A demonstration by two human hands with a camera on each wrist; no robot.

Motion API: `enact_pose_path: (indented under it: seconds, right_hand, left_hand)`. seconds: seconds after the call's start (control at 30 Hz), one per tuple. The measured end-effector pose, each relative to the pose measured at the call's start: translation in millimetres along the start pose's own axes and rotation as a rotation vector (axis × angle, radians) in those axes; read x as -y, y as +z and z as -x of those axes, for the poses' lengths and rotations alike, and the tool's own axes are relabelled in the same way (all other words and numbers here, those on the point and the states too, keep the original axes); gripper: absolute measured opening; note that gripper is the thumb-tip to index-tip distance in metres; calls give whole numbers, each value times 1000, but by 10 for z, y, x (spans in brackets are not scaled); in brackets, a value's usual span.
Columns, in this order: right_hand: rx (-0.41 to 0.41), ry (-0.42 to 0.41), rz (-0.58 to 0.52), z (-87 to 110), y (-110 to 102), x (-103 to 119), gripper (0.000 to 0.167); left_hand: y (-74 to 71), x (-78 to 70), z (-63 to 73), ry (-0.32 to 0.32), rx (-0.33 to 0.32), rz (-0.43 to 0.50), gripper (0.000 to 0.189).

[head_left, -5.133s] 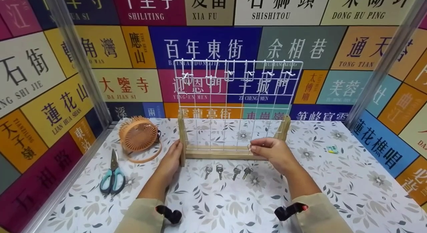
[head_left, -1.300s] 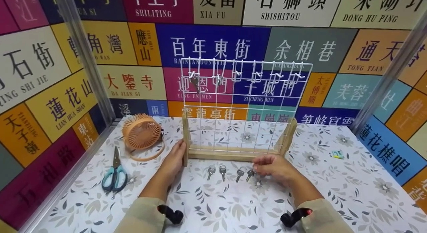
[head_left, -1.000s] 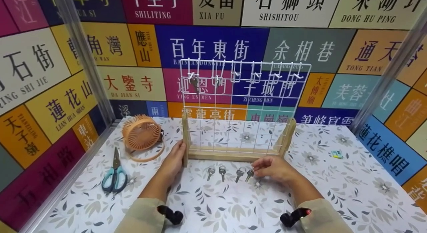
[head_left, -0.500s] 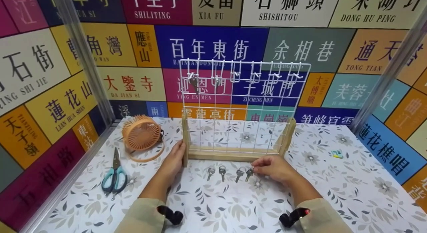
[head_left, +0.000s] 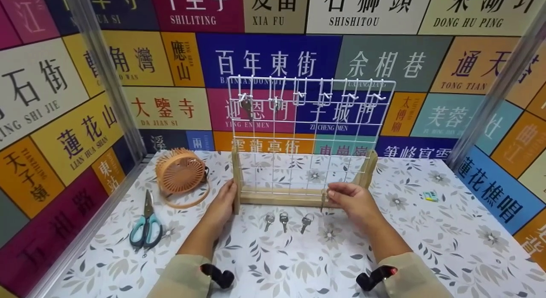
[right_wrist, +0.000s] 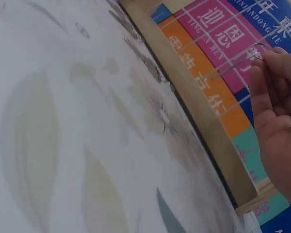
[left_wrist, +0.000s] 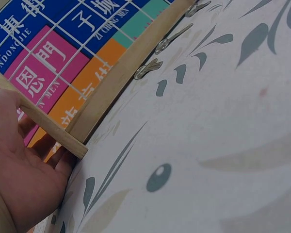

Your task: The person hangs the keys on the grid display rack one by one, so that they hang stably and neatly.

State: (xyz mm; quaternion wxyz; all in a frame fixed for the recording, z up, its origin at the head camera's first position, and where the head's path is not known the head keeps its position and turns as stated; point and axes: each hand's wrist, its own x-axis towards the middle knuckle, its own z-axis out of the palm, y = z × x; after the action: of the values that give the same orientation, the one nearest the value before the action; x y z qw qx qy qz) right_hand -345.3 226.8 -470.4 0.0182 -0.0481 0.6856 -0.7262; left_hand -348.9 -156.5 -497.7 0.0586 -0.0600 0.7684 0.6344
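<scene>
Rack (head_left: pixel 277 199): white wire grid set upright in a wooden stand, standing on the table (head_left: pixel 273 264). It carries a row of six white hooks (head_left: pixel 325 97) near its top edge.

Right hand (head_left: pixel 352 200): located in front of the rack's lower right part. Its grip is closed to a fine pinch, thumb against fingertips, on one key (head_left: pixel 323 202). The right wrist view shows a metal ring at the fingertips. The key hangs blade down before the rack's wooden base, raised off the table.

Left hand (head_left: pixel 222 200): at the rack's left post (head_left: pixel 236 165). Its grip is closed around the post edge, thumb to the front and fingers behind; the fingertips are partly hidden.

Remaining keys: one dark key (head_left: pixel 247 106) hangs on the rack's leftmost hook, and a silver key (head_left: pixel 277 105) on the hook next to it. Three loose keys (head_left: pixel 284 223) lie on the table in a row just in front of the rack's base, apart from one another.

Surroundings: an orange fan (head_left: pixel 181 172) stands left of the rack. Scissors (head_left: pixel 146 225) with teal and dark handles lie farther left and forward of the rack, blades pointing away from the person. A small green-and-white packet (head_left: pixel 430 196) lies well to the rack's right. Coloured lettered panels (head_left: pixel 273 54) cover the wall behind the rack.
</scene>
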Motion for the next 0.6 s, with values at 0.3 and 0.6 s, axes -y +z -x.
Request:
enact_pose_path:
  seconds: [0.3, 0.6]
  right_hand:
    - [-9, -127, -281, 255, 440, 485, 27]
    - [-13, -211, -293, 271, 804, 1070, 24]
  left_hand:
    - [28, 31, 5, 9, -8, -3, 70]
    - [5, 0, 12, -25, -9, 13, 71]
